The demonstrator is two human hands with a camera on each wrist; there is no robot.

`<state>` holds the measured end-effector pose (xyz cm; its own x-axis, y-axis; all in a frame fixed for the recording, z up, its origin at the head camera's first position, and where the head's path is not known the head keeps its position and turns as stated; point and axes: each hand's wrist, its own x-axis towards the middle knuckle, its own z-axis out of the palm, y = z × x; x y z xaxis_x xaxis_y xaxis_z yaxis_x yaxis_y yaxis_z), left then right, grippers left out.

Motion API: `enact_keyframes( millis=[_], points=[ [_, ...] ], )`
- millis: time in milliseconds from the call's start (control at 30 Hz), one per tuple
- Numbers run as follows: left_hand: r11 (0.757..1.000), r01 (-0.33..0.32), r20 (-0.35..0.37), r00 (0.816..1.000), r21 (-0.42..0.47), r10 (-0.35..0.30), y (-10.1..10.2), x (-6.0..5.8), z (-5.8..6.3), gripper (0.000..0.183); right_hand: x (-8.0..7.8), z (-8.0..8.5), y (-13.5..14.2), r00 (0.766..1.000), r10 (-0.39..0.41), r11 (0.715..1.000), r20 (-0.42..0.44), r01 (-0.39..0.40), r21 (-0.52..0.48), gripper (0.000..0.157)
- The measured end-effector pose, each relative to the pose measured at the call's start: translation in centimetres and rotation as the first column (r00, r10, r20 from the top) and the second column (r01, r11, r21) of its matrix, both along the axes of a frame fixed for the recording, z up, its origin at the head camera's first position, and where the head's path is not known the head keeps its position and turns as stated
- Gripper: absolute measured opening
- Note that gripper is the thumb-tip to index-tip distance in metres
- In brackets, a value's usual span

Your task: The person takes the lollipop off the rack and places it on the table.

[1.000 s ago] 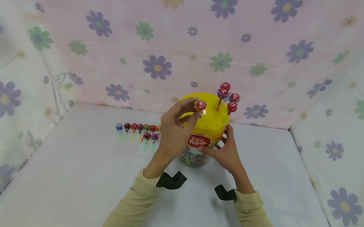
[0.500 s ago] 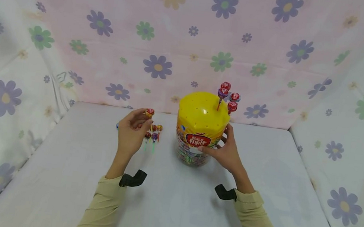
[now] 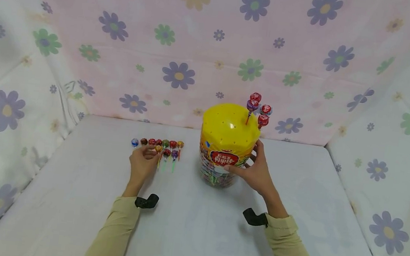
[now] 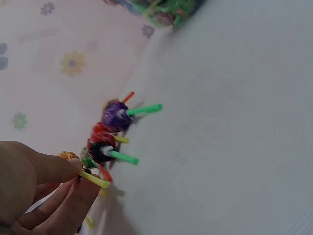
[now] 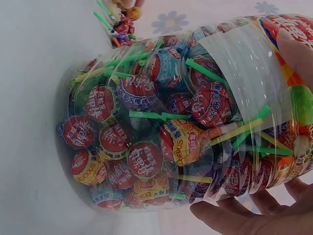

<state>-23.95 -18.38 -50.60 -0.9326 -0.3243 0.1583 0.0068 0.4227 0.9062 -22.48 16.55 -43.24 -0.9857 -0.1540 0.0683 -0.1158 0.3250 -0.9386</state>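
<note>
My left hand (image 3: pixel 141 168) pinches a lollipop with an orange wrapper and a yellow stick (image 4: pixel 94 179) between thumb and finger. It is low at the front of the laid-out lollipops, beside a dark red one (image 3: pixel 166 153) and a purple one (image 3: pixel 175 153). My right hand (image 3: pixel 258 174) grips the right side of a big clear jar (image 5: pixel 146 156), thumb across its front label. The jar stands upright, full of wrapped lollipops. Its yellow lid (image 3: pixel 224 124) has small holes. Several lollipops, among them a purple one (image 3: pixel 252 105), stand upright at the lid's right edge.
Farther back, a row of lollipops runs from a blue one (image 3: pixel 134 142) to an orange one (image 3: pixel 180 144), left of the jar. The white table (image 3: pixel 193 228) meets a flowered cloth backdrop (image 3: pixel 213 53) behind and at both sides.
My left hand has moved left from the jar's lid to the laid-out lollipops and down to the table, carrying the orange-wrapped lollipop. My right hand has stayed on the jar.
</note>
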Motion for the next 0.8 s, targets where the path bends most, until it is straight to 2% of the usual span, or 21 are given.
enact_keyframes(
  millis=[167, 367, 667, 800],
  points=[
    [0.999, 0.003, 0.033, 0.999, -0.035, -0.001, -0.11, -0.15, -0.68, 0.030, 0.09, 0.05, 0.00, 1.000, -0.001, 1.000, 0.006, 0.001, 0.002, 0.105],
    [0.996, 0.012, 0.053, 0.999, -0.083, -0.008, -0.18, -0.10, -0.83, 0.031, 0.03, -0.03, -0.01, 1.000, 0.003, 1.000, -0.002, -0.003, -0.002, 0.104],
    [0.993, 0.037, 0.023, 0.999, -0.108, -0.035, -0.48, 0.00, -0.67, 0.030, -0.05, -0.06, 0.06, 1.000, 0.003, 1.000, -0.003, -0.003, 0.004, 0.105],
    [0.995, 0.048, -0.009, 0.999, -0.088, -0.049, -0.54, 0.07, -0.01, 0.029, -0.07, -0.10, 0.11, 1.000, 0.001, 1.000, 0.000, -0.001, 0.010, 0.105]
  ],
)
